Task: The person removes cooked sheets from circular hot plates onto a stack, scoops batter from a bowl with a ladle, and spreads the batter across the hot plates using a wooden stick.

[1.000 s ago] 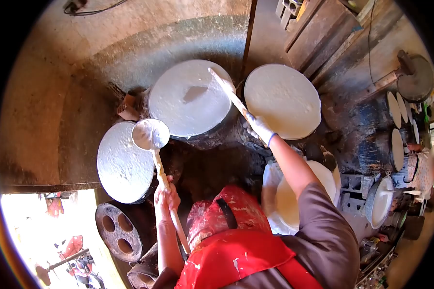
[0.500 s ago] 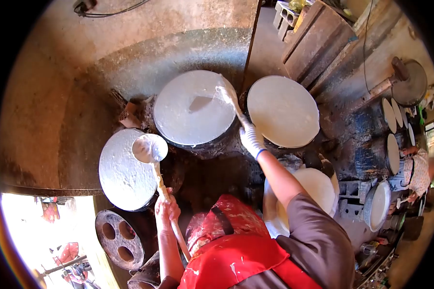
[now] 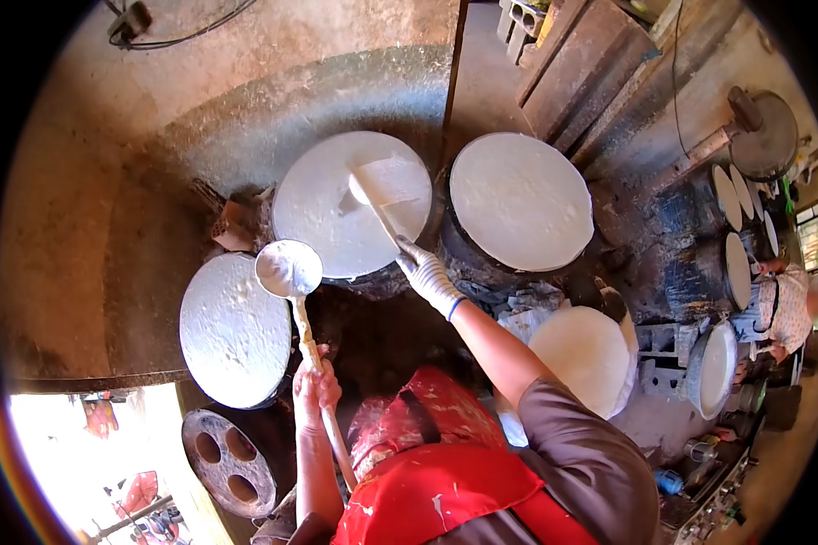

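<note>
My left hand [image 3: 317, 389] is wrapped round the handle of a white-coated ladle [image 3: 289, 268], whose bowl is raised beside the left round pan [image 3: 234, 331]. In a striped glove, my right hand [image 3: 430, 277] grips a long scraper [image 3: 375, 202]. The scraper's far end lies on the white layer of the middle round pan [image 3: 309, 195], at the edge of a scraped patch. To the right stands another round pan [image 3: 521, 202] covered in white. Near my right arm is a basin [image 3: 582, 359] of pale batter with cloth round it.
A drum with three holes [image 3: 232, 459] stands at the lower left. Concrete blocks [image 3: 661, 359] and a metal basin [image 3: 718, 371] are on the right. Beyond them is a person [image 3: 784, 312] near more round pans [image 3: 738, 271]. A wall curves behind the pans.
My right hand has moved left and toward me, and the scraper's end has gone from the middle pan's right edge to its centre. The patch there has grown. My left hand still holds the ladle.
</note>
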### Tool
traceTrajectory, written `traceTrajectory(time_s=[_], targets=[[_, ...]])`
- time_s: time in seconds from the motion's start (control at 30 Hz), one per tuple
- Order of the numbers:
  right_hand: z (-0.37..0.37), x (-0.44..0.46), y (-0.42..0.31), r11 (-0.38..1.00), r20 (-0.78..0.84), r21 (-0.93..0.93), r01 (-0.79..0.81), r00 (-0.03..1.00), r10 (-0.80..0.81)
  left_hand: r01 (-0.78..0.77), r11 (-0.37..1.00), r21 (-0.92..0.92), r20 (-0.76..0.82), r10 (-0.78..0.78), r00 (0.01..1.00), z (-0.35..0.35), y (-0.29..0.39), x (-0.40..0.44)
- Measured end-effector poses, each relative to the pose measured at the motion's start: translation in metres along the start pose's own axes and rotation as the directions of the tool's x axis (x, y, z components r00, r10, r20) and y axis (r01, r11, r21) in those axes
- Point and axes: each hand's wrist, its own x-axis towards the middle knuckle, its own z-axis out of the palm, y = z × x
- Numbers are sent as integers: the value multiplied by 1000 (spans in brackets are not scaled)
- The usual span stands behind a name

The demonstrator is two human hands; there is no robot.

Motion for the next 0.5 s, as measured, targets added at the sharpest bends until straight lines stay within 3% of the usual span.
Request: traceTrajectory(time_s=[0.03,0.1,0.17,0.23,0.3,0.33,0.43,0.5], targets=[[-2,4,-11,997,21,79,4,1000,-6,0,1000,4,2,0,1000,3,3,0],[-33,13,-17,996,-105,-81,-40,994,31,-6,998,62,-16,7,1000,9,7,-3],[-45,26,26,987,-191,-159,15,981,-46,-16,996,89,-35,19,999,9,10,-7],[-46,31,11,991,-148,-134,13,988,-33,-11,992,122,-103,24,994,12,12,-11],[-35,35,5,995,102,-75,-65,992,73,-17,991,135,-99,31,995,10,11,-15],[-28,32,4,999,121,-25,-38,992,41,-16,991,135,-100,30,995,9,11,-14],[-38,6,-17,967,149,-232,110,986,-76,-18,990,138,-100,32,994,6,10,-13],[-53,-21,-27,965,-78,-252,73,992,-96,-19,990,137,-104,34,994,5,9,-13]])
